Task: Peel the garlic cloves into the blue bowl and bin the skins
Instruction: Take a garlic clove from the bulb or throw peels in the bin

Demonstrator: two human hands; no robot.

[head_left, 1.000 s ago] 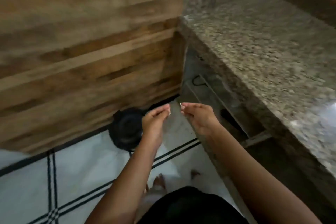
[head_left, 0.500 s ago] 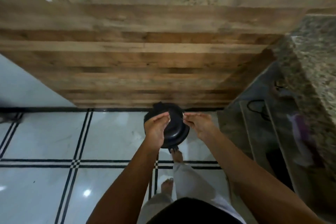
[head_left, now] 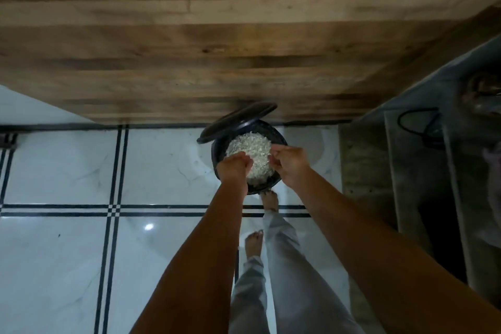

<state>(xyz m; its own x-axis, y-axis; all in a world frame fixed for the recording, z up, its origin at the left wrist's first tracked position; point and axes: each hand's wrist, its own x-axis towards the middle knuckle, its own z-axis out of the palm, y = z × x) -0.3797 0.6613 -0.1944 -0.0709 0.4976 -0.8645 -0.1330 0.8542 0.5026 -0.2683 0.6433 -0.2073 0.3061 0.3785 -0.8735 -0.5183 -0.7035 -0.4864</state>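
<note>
A black pedal bin stands on the floor against the wall, its lid tipped up. A heap of whitish garlic skins shows in its mouth. My left hand and my right hand hover side by side just above the bin's near rim. The fingers of both are curled and pinched. They seem to hold the edges of something thin and see-through that I can hardly make out. The blue bowl and the cloves are out of view.
My bare foot is at the bin's base and the other foot stands behind it. A wood-plank wall rises behind the bin. A grey counter base with a black cable stands to the right. White tiles cover the floor.
My view swung from the granite counter down to the bin. The lid was shut half a second ago and now stands up, showing the skins. Both hands moved over the opening.
</note>
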